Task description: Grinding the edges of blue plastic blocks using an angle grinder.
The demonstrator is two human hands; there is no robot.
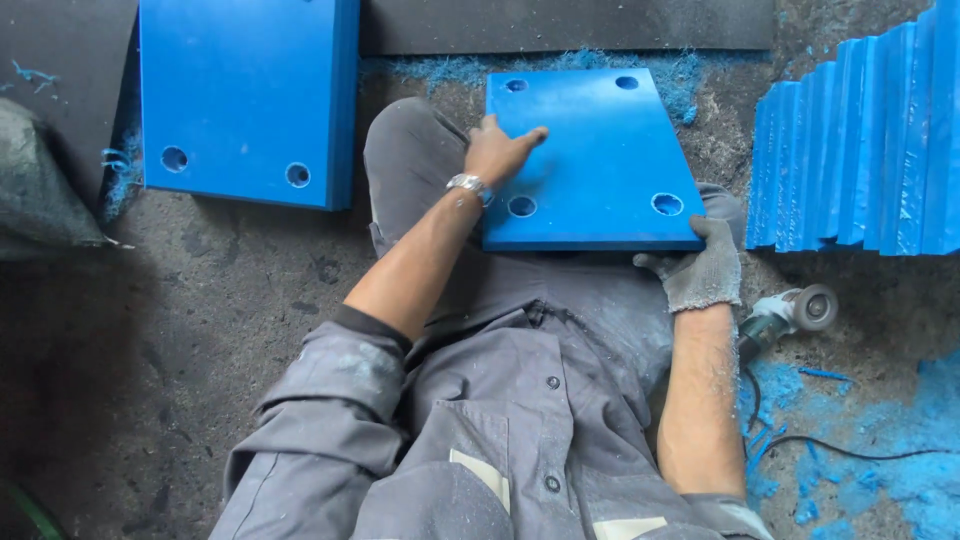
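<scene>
The floor (200,300) is grey concrete, dusted with blue shavings (880,470) at the lower right and along the top. A dark mat (560,25) runs along the upper edge.

Blue plastic panels come in three lots. One stack (240,95) lies flat at the upper left, with two round holes showing near its lower edge; how many panels it holds cannot be told. A row of panels (870,140) stands on edge at the right, too tightly packed to count. One single panel (590,160) rests across the person's lap, on grey trousers, with four holes, two at the far edge and two at the near edge.

The person has two hands on that panel. The left hand (500,150) is bare, with a metal watch (468,184) at the wrist, and lies flat and open on the panel's upper face near its left edge, fingers spread towards the middle, just above the near-left hole. The right hand (700,265) wears a grey knit glove and grips the panel's near right corner, fingers curled under the edge.

One angle grinder (795,312) lies on the floor just beside the right wrist, its black cable (850,450) trailing across the shavings.
</scene>
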